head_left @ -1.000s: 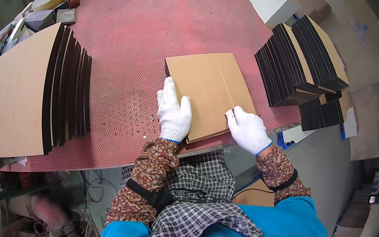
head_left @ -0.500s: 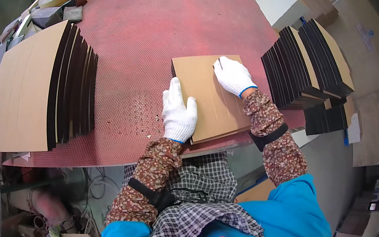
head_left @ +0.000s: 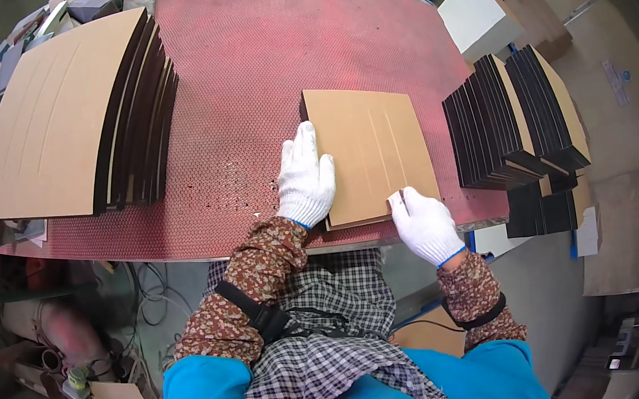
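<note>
Flat tan rectangular board [head_left: 370, 151], scored by two thin lengthwise lines, lies on the red perforated surface [head_left: 250, 69] near its front edge, just ahead of the person. Appears to sit on at least one more board of the same size; a second edge shows along the near side.

Left hand [head_left: 304, 181], in a white knit glove, lies flat with fingers spread and extended, palm down, half on the board's left edge and half on the surface. Grip open, pressing rather than holding.

Right hand [head_left: 425, 223], same white glove, sits at the board's near right corner. Fingers curled; a thin dark tool [head_left: 403, 201] stands out from the fist, its tip touching the board at the near end of the right-hand score line. Grip closed around the tool.

Both forearms in brown floral sleeves; checked apron over a blue top below.

Left of the board, well apart: large fanned stack of tan sheets with dark edges [head_left: 76, 120], overhanging the surface's left side.

Right of the board, near: two rows of smaller dark-faced panels standing on edge [head_left: 510, 121], leaning, tan backs showing at the far right.

Beyond the far right corner: white box [head_left: 478, 15] and brown cartons on the floor. Cables and clutter under the surface at left.
</note>
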Demonstrator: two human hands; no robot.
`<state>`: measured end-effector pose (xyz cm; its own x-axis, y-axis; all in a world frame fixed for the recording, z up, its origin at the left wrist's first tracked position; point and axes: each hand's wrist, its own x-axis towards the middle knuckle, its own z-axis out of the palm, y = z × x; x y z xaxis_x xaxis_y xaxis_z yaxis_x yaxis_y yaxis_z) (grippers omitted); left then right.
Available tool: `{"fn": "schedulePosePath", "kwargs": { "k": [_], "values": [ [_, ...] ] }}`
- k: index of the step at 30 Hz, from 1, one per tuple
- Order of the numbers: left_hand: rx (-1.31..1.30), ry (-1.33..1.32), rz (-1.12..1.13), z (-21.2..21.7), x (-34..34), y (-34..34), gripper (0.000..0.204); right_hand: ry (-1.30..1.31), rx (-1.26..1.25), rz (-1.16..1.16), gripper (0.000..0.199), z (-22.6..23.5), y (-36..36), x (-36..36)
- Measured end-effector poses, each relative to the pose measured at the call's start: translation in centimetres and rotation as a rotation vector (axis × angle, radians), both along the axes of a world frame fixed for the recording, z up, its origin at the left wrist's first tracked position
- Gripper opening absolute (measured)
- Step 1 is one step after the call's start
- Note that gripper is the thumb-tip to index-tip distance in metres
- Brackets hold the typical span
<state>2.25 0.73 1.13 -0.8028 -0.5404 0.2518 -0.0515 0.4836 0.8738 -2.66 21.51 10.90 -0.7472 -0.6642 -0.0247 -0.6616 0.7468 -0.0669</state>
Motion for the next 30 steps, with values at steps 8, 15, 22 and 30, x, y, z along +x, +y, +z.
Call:
{"fn": "schedulePosePath", "kwargs": {
  "k": [8, 15, 22, 30],
  "values": [
    [-0.182, 0.067, 0.044, -1.7, -0.3, -0.3, 0.062, -0.008, -0.003, -0.024, 0.029, -0.9, -3.3, 0.1],
    [-0.19, 0.061, 0.039, -1.6, 0.1, -0.2, 0.061, 0.051, -0.07, 0.026, 0.033, -2.6, -8.5, -6.9],
    [-0.171, 0.046, 0.036, -1.6, 0.0, 0.2, 0.061, 0.067, -0.154, -0.001, 0.033, -3.0, -12.0, -11.7],
    [-0.042, 0.059, -0.008, 0.5, 0.0, -0.1, 0.06, -0.004, -0.091, 0.044, 0.032, -2.7, -6.8, -7.1]
  ]
}}
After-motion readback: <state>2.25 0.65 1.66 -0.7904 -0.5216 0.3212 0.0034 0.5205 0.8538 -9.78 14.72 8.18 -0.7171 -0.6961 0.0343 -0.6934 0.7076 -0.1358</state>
